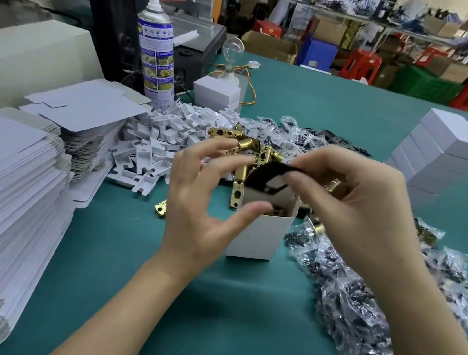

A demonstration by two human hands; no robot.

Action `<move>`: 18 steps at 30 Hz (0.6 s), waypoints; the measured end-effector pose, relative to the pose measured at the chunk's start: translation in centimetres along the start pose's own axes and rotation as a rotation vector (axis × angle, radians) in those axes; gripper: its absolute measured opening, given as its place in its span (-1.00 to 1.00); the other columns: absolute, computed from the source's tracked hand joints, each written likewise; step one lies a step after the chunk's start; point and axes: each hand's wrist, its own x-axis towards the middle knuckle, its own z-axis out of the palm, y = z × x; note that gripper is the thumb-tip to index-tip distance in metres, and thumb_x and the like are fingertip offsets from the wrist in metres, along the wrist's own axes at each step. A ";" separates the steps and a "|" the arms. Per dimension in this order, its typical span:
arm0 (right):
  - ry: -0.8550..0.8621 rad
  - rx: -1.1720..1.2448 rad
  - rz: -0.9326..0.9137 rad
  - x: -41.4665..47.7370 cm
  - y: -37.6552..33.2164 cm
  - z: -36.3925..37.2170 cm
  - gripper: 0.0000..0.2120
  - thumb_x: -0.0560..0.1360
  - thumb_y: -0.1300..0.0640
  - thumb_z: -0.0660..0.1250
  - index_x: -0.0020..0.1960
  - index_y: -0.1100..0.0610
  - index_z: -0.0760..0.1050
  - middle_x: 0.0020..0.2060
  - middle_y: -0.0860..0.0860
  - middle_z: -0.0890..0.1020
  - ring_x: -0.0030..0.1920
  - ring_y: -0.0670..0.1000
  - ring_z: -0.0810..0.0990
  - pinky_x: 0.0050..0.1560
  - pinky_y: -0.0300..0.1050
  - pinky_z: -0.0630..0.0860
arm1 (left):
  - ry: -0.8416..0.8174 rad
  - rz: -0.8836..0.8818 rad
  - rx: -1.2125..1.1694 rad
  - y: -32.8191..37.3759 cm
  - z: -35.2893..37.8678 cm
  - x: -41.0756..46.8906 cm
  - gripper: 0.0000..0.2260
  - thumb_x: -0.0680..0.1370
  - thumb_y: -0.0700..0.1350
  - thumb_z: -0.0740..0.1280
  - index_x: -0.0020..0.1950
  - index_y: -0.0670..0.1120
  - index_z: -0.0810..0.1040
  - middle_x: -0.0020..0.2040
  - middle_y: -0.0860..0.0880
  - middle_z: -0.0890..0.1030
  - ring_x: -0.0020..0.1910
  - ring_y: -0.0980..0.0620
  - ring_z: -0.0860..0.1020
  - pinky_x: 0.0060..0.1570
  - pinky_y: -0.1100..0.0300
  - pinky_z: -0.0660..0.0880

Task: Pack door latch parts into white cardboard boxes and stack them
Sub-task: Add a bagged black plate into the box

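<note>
An upright open white cardboard box (258, 236) stands on the green table at centre. My left hand (203, 200) holds it, thumb on its near rim. My right hand (351, 197) pinches a black part (268, 172) above the box opening. Brass latch parts (245, 146) lie heaped behind the box. A stack of closed white boxes (441, 155) rises at the right. Something brass shows inside the box.
Flat box blanks (5, 178) are piled at the left, with white plastic inserts (161, 139) beside them. Bagged dark parts (358, 304) spread at the right. A spray can (156, 52), a bulb (233, 50) and a small white box (216, 92) stand behind.
</note>
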 end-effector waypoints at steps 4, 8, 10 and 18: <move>-0.008 -0.111 0.013 0.7 0.8 -0.8 -0.97 0.48 0.10 0.52 -0.08 -0.01 0.70 -0.28 -0.17 0.67 -0.28 -0.14 0.57 -0.26 -0.38 0.40 | -0.329 -0.396 -0.169 -1.0 0.3 -0.4 -0.11 0.35 0.34 0.53 0.59 0.17 0.24 0.46 0.19 0.45 0.46 0.13 0.42 0.40 0.08 0.40; -0.121 -0.204 0.031 0.7 0.6 -0.1 -0.90 0.45 -0.06 0.43 -0.11 -0.08 0.68 -0.27 -0.23 0.65 -0.25 -0.10 0.57 -0.23 -0.16 0.48 | -0.610 -0.532 -0.300 -2.4 1.0 -1.4 -0.32 0.33 0.21 0.63 0.40 0.30 0.46 0.21 0.27 0.65 0.21 0.28 0.58 0.11 0.38 0.47; -0.156 -0.243 0.032 0.7 0.6 0.3 -0.94 0.48 -0.05 0.44 -0.09 -0.12 0.68 -0.29 -0.30 0.62 -0.26 -0.21 0.56 -0.26 -0.21 0.41 | -0.630 -0.559 -0.332 -2.5 1.4 -2.0 -0.47 0.33 0.12 0.66 0.23 0.32 0.55 0.08 0.29 0.69 0.06 0.32 0.63 -0.05 0.47 0.47; -0.311 -0.450 0.109 0.6 0.8 1.5 -0.89 0.60 -0.03 0.38 0.03 -0.13 0.70 -0.11 -0.20 0.72 -0.11 -0.11 0.61 -0.06 -0.09 0.52 | -0.610 -0.548 -0.359 -2.3 1.3 -1.9 -0.60 0.41 0.07 0.63 0.14 0.37 0.57 0.03 0.23 0.71 0.00 0.29 0.64 -0.08 0.43 0.49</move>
